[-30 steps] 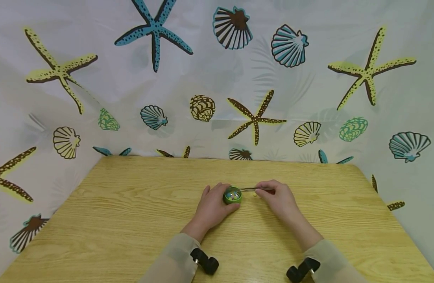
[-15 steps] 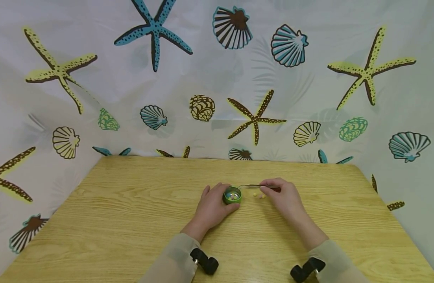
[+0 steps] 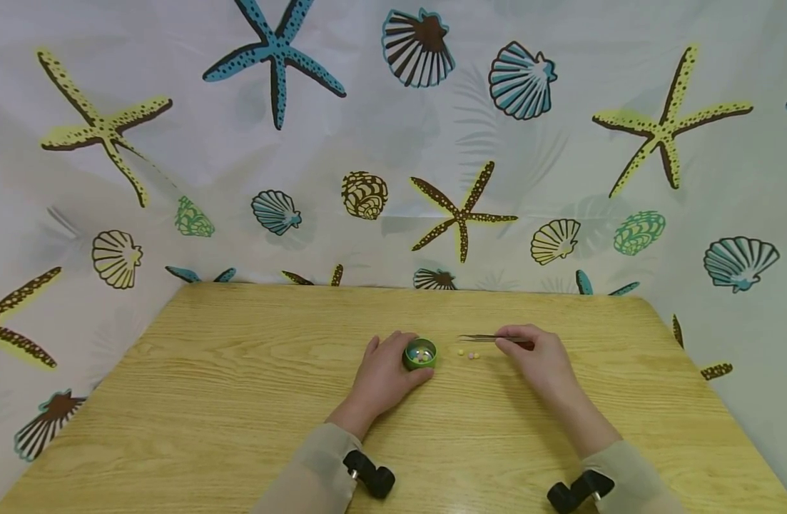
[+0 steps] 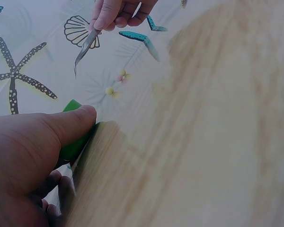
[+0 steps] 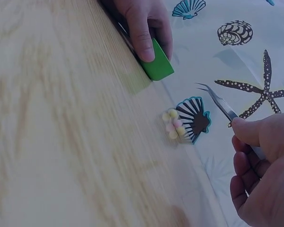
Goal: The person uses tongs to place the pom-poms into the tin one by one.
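My left hand (image 3: 383, 375) curls round a small round green cup (image 3: 421, 367), thumb on its near side. Pastel beads (image 3: 422, 356) lie inside the cup. To the right, my right hand (image 3: 539, 360) pinches metal tweezers (image 3: 479, 338) between thumb and fingers; their thin, bent tips point left, with a gap between them and nothing held. In the right wrist view the tweezers (image 5: 223, 105) show their curved tips clearly. Between the cup and my right hand, a few loose beads, yellow (image 3: 460, 352) and pink (image 3: 471, 355), rest on the table, below the tweezers in the head view.
The wood-grain table (image 3: 252, 400) has a glossy top, which mirrors the beads in the wrist views. A white cloth (image 3: 380, 143) printed with starfish and shells hangs round its back and sides. Each sleeve carries a black wrist mount (image 3: 369, 474).
My right hand has drawn away to the right with the tweezers, whose tips have left the cup's rim. The loose beads now show fully. My left hand stays at the cup.
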### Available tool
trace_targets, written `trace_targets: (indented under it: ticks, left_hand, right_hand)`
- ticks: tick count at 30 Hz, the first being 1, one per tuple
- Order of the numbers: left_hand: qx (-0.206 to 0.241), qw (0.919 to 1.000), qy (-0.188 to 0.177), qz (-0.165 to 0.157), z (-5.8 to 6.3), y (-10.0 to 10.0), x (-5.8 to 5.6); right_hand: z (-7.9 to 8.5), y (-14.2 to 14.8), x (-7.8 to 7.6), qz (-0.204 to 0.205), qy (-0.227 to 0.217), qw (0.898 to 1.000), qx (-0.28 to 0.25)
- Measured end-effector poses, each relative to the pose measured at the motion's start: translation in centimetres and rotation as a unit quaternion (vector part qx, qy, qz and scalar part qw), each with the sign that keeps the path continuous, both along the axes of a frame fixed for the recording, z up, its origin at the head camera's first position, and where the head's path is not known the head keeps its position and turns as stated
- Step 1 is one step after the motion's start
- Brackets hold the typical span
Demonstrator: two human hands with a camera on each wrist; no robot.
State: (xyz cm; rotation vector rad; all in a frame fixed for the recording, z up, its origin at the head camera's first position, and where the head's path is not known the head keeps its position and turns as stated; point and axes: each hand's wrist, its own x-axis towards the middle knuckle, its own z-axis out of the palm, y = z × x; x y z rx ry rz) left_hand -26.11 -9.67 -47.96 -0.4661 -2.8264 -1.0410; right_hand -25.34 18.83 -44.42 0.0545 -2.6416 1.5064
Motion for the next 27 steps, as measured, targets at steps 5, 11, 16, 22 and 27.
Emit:
trace_targets:
  ticks: [5, 11, 16, 22, 27]
  left_hand:
    - [0.0, 1.0, -0.002, 0.002, 0.0, 0.0, 0.0]
    - [0.003, 1.0, -0.001, 0.001, 0.1, 0.1, 0.1]
    - [0.001, 1.0, 0.0, 0.0, 0.1, 0.1, 0.0]
    - [-0.001, 1.0, 0.0, 0.002, -0.1, 0.0, -0.1]
    - [-0.001, 1.0, 0.001, 0.001, 0.0, 0.1, -0.1]
  right_hand:
    - [-0.2, 1.1, 0.0, -0.008, -0.002, 1.0, 0.007]
    - [-0.5, 2.3, 0.1, -0.008, -0.002, 1.0, 0.013]
    - [-0.8, 3.1, 0.3, -0.008, -0.011, 1.0, 0.02]
    - [-1.2, 3.7, 0.2, -0.01, -0.024, 0.999, 0.026]
    - [-1.5, 3.8, 0.0, -0.004, -0.03, 0.999, 0.027]
